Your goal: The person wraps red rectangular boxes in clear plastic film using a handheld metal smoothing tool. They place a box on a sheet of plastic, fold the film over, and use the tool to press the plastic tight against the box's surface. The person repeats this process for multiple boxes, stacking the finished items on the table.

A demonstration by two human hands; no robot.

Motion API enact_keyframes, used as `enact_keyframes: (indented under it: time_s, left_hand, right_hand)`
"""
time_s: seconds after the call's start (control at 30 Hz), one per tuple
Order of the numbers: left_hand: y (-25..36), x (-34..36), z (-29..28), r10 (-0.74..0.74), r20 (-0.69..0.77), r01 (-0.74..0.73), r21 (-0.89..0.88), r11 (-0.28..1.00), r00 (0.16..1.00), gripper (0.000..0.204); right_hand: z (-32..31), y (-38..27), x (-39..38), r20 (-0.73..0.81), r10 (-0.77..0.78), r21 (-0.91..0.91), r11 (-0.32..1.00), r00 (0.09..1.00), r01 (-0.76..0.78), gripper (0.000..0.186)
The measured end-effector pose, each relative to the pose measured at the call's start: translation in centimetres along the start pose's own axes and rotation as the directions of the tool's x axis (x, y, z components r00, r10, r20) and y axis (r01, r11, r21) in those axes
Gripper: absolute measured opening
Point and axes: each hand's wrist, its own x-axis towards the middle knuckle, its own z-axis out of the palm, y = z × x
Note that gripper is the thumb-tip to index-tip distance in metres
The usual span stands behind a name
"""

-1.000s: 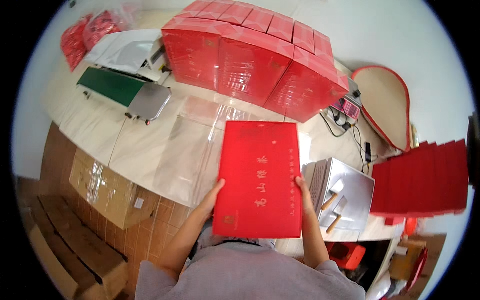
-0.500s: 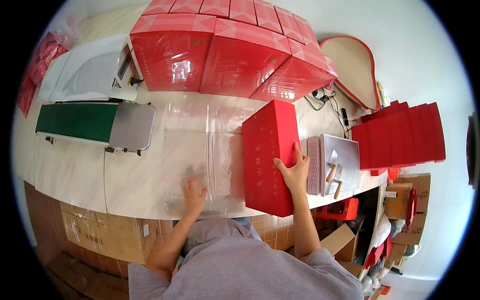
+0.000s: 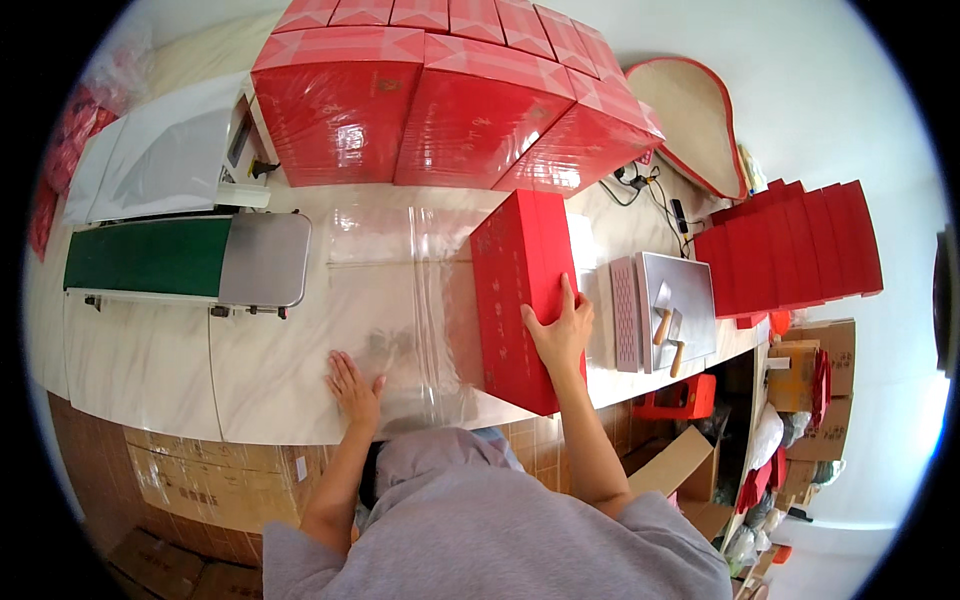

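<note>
A long red box (image 3: 501, 310) stands on the right part of a flat, clear plastic bag (image 3: 430, 285) on the marbled table. My right hand (image 3: 562, 335) grips its right edge, with the thumb on one face and the fingers along the narrow side. To the left, my left hand (image 3: 355, 390) rests palm down near the bag's left edge, fingers spread and holding nothing. Whether it presses on the film or the bare tabletop is hard to tell. What lies under the box is hidden.
Film-wrapped red boxes (image 3: 480, 115) line the back. A green-belt conveyor (image 3: 150, 260) stands left. To the right are a metal-topped sealing plate (image 3: 690, 290) with two wooden-handled scrapers (image 3: 672, 335), cables (image 3: 655, 195) and stacked red boxes (image 3: 790, 250). The table's front edge (image 3: 270, 443) is near me.
The red box has shifted a little left over the bag, with my right hand still on it. My left hand has moved left and flattened out.
</note>
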Motion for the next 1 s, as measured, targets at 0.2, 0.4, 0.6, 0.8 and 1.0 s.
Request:
enact_keyframes:
  time_s: [0.2, 0.4, 0.6, 0.8, 1.0]
  left_hand:
    - [0.1, 0.1, 0.8, 0.031, 0.064, -0.030, -0.018, 0.999, 0.997, 0.094]
    - [1.6, -0.3, -1.7, 0.156, -0.020, -0.157, -0.147, 0.977, 0.988, 0.077]
    - [1.6, 1.4, -3.9, 0.173, -0.010, -0.164, -0.367, 0.916, 0.985, 0.079]
    - [0.1, 1.6, -2.2, -0.137, 0.003, 0.086, -0.789, 0.608, 0.991, 0.078]
    - [-2.1, -0.5, -2.4, -0.103, -0.020, 0.048, -0.784, 0.618, 0.995, 0.067]
  right_hand:
    - [-0.2, -1.6, -1.6, -0.076, -0.165, -0.059, 0.985, 0.983, 0.161, 0.066]
    - [2.2, -5.6, -8.9, 0.146, -0.526, 0.385, 0.810, 0.838, 0.441, 0.052]
    - [9.8, -3.6, -16.5, 0.789, -0.481, 0.354, 0.864, 0.382, 0.358, 0.072]
    - [13.0, -0.1, -18.2, 0.839, -0.497, 0.391, 0.834, 0.222, 0.390, 0.082]
    - [11.9, -1.0, -16.9, 0.855, -0.480, 0.409, 0.857, 0.198, 0.313, 0.097]
